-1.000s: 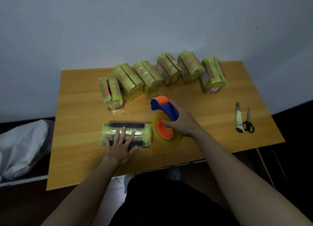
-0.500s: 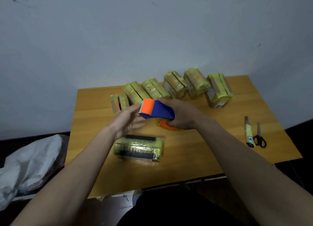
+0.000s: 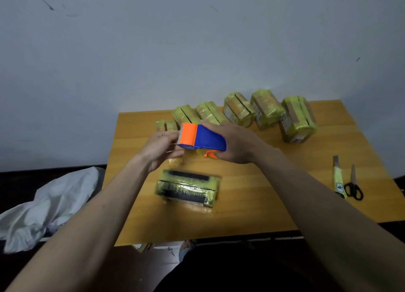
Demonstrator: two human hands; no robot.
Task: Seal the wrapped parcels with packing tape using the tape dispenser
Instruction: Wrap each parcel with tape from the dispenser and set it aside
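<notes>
A blue and orange tape dispenser (image 3: 202, 137) is held in the air above the table, and my right hand (image 3: 235, 143) grips its blue body. My left hand (image 3: 161, 149) is at the dispenser's orange cutter end, its fingers curled at the tape's edge. Below the hands a yellow-wrapped parcel (image 3: 188, 187) with black bands lies flat on the wooden table (image 3: 263, 195). Several more yellow-wrapped parcels (image 3: 266, 107) stand in a row along the table's far edge.
A yellow utility knife (image 3: 338, 177) and black scissors (image 3: 353, 185) lie near the table's right edge. A white cloth (image 3: 48, 202) is heaped on a dark surface left of the table. A plain wall rises behind the table.
My left hand left the flat parcel and rose to the dispenser's orange end. My right hand lifted the dispenser off the table. The camera has tilted upward.
</notes>
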